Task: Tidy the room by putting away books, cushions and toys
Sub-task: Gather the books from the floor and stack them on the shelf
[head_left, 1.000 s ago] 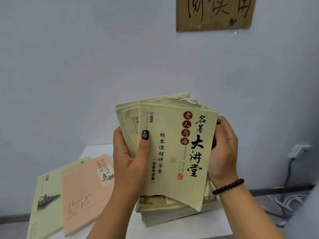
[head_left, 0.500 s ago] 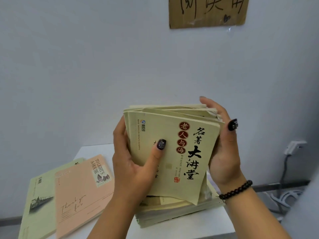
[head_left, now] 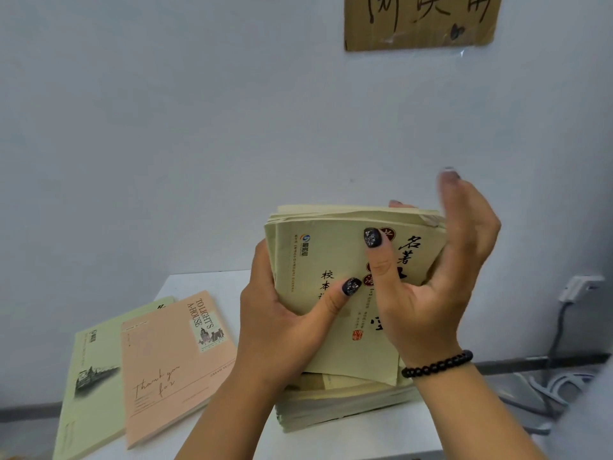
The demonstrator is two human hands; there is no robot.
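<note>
I hold a bundle of thin pale green booklets point(head_left: 318, 257) with black Chinese titles upright above the table. My left hand point(head_left: 282, 327) grips the bundle's left edge, thumb on the front cover. My right hand point(head_left: 431, 293) has its thumb across the cover and its fingers behind the right edge; one finger is raised and blurred. Under the bundle a stack of similar booklets point(head_left: 348, 406) lies on the white table point(head_left: 199, 283).
A pink notebook point(head_left: 172, 366) lies on a green book point(head_left: 89, 386) at the table's left. The white wall stands close behind, with a cardboard sign point(head_left: 421, 21) taped high up. At right are a wall socket point(head_left: 580, 287) and loose cables point(head_left: 557, 386) on the floor.
My right hand has shifted from the bundle's right side and top to the front, thumb now on the cover. The bundle sits a little lower and more squared.
</note>
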